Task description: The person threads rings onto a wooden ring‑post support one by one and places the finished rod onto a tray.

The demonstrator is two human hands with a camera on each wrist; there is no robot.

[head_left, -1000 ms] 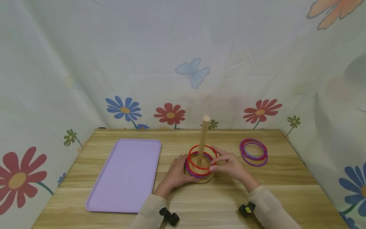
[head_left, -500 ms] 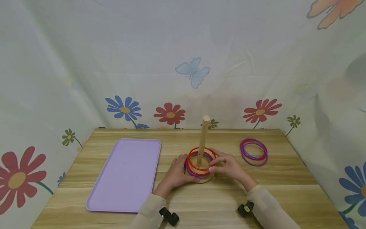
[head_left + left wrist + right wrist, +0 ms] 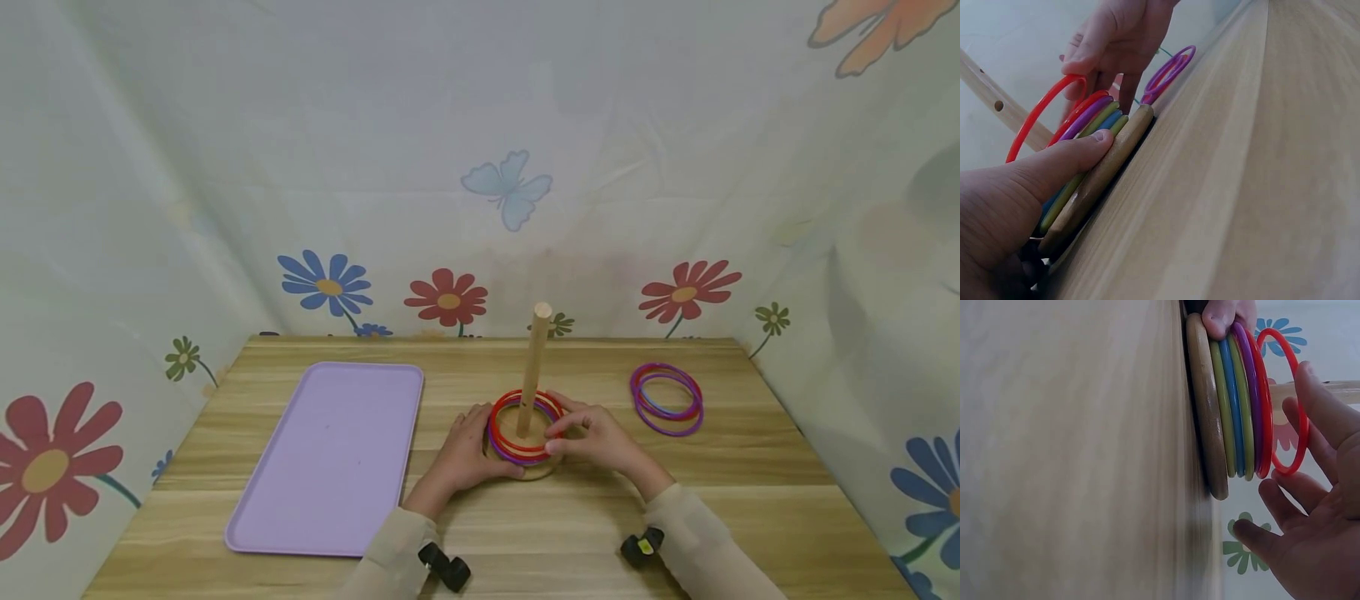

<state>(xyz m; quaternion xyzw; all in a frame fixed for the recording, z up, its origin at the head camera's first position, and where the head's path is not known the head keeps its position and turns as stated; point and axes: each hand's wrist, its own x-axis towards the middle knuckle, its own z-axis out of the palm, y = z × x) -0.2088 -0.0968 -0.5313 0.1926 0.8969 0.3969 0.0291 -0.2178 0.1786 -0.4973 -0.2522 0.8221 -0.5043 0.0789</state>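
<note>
A wooden peg (image 3: 534, 358) rises from a round wooden base (image 3: 1205, 403). Rings lie stacked around it: yellow-green (image 3: 1220, 403) ones, a blue ring (image 3: 1232, 403), a purple ring (image 3: 1254, 394) and a red ring (image 3: 1265, 406). My left hand (image 3: 465, 454) grips the stand low at its left side, thumb along the ring edges and base. With thumb and fingers my right hand (image 3: 600, 437) pinches another red ring (image 3: 1034, 114). That ring encircles the peg, tilted, a little above the stack; its far part comes close to the top ring.
A lilac tray (image 3: 330, 458) lies to the left on the wooden table (image 3: 570, 533). At the back right, several loose purple and red rings (image 3: 701, 408) overlap, with a bit of blue among them. A flowered cloth (image 3: 525, 100) hangs behind the table.
My right hand has moved slightly down and left, lowering the red ring along the peg toward the stack. My left hand has stayed in place on the stand.
</note>
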